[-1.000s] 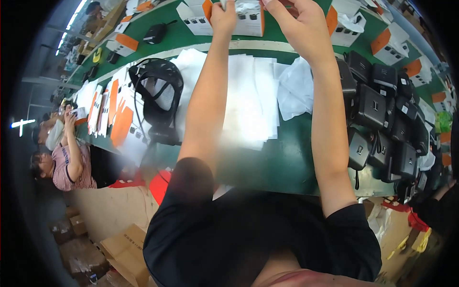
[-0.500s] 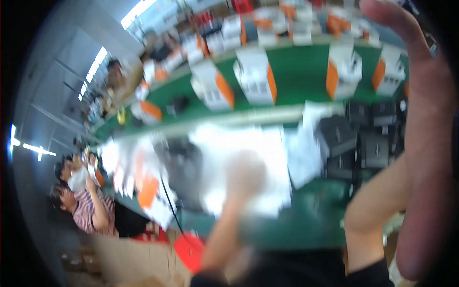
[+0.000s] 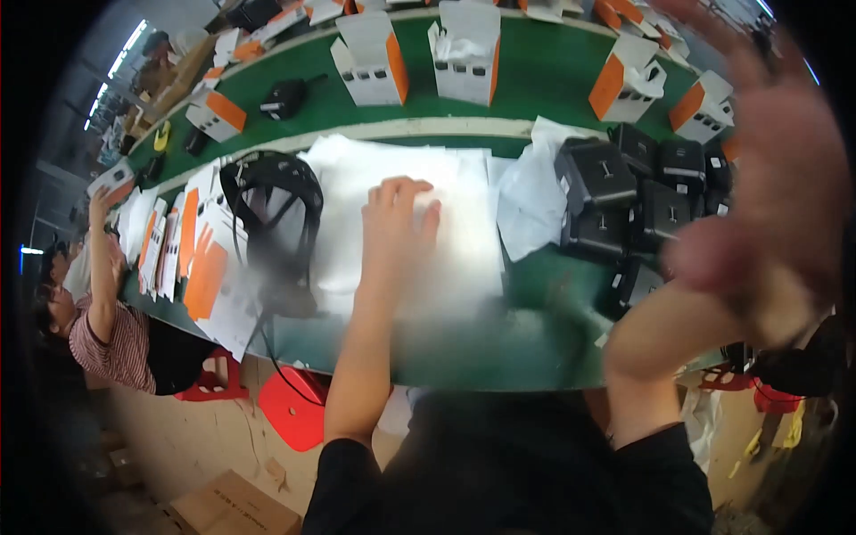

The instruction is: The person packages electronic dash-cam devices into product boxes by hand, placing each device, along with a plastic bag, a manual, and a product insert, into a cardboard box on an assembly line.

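Left hand (image 3: pixel 395 218), grip loosely spread over flat white sheets (image 3: pixel 464 241), could, if dragged back, slide them off the green surface (image 3: pixel 535 285) front edge; right hand (image 3: pixel 776 152) blurred, grip indeterminable.

Paper sheets (image 3: pixel 339 201) lie on the table (image 3: pixel 553 278), left of the piled cases (image 3: pixel 602 174), with crumpled wrapping (image 3: pixel 532 203) between. Boxes (image 3: pixel 370 76) stand behind.

The person wears a black shirt (image 3: pixel 517 477). At the shirt's left side is a short black left sleeve (image 3: pixel 343 486), at its right a matching right sleeve (image 3: pixel 667 477). The left hand (image 3: pixel 392 223) and right hand (image 3: pixel 771 169) are bare.
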Demonstrator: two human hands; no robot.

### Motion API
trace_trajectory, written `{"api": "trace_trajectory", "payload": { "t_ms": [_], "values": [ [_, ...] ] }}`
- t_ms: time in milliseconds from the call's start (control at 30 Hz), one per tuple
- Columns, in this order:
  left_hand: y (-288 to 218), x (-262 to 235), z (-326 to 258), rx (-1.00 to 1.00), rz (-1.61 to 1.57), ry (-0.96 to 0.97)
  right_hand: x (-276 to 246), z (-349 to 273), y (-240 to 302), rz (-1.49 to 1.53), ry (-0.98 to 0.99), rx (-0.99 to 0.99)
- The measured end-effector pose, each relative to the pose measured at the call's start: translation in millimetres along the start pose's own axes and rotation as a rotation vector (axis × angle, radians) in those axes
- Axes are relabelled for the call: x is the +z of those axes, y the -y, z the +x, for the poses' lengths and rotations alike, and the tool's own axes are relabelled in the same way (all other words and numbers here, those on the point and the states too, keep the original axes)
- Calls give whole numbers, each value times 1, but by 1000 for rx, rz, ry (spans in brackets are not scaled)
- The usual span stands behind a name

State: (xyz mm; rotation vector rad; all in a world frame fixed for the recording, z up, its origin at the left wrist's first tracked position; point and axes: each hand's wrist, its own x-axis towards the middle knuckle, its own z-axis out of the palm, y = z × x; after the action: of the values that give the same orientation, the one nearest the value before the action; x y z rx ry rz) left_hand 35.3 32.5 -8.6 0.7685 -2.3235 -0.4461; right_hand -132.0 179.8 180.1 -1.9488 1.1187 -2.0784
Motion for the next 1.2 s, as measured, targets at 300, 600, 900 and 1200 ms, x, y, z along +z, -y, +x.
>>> {"api": "trace_trajectory", "payload": {
  "t_ms": [300, 600, 900, 1200],
  "values": [
    [-6, 4, 9, -87, 132, 115, -23, -14, -75, -248, 142, 310],
    [36, -2, 25, -284, -153, -327, -9, -14, -103, -262, 172, 500],
    [30, 16, 15, -90, 129, 28, -40, -19, -100, -616, 172, 674],
    [33, 18, 9, -247, -265, -112, -115, 7, -104, -945, 1259, 1123]
  ]
}}
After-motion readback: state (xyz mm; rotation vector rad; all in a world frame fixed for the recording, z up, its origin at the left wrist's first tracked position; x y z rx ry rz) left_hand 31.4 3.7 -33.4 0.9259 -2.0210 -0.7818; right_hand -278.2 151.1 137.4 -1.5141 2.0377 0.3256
